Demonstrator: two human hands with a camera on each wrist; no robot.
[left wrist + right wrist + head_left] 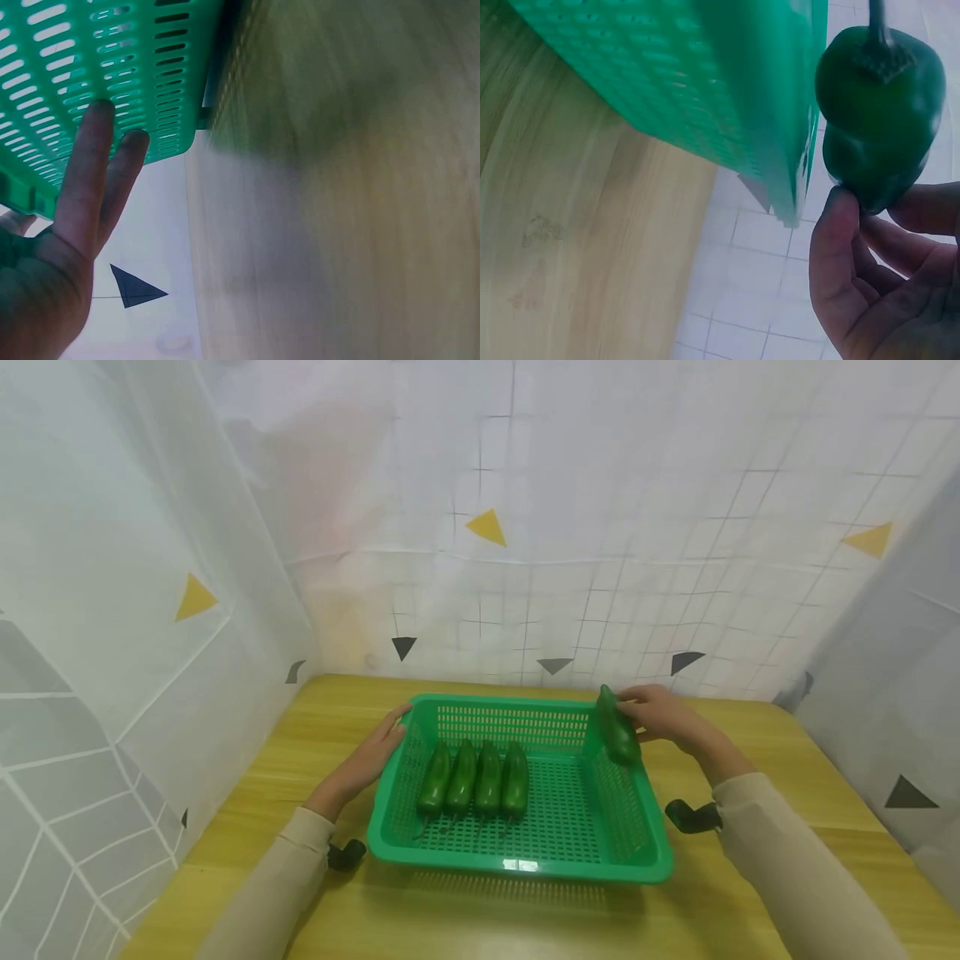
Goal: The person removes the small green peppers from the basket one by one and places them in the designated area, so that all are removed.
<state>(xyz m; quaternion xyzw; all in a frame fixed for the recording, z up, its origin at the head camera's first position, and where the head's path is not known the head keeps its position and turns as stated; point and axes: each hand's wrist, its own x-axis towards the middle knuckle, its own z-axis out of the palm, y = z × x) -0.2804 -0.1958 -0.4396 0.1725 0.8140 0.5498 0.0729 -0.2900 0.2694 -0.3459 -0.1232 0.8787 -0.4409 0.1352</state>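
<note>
A green basket (pixel 517 868) with slotted walls stands on the table. Four-sided and shallow, it holds several long green peppers (pixel 487 781) side by side in its left half, stems toward the near side. My right hand (pixel 660 717) pinches another green pepper (pixel 618 727) between thumb and fingertips, over the basket's right rim. In the right wrist view that pepper (pixel 881 112) shows its stem end, beside the basket wall (pixel 697 82). My left hand (pixel 375 752) lies along the left rim; its straight fingers (pixel 86 172) touch the outer wall in the left wrist view.
The wooden table (pixel 300 793) extends around the basket on all sides. Behind it hangs a pale sheet (pixel 600 527) with grid lines and triangles. Dark curved pieces stick out at both wrists, the right one (pixel 692 817) near the basket's right side.
</note>
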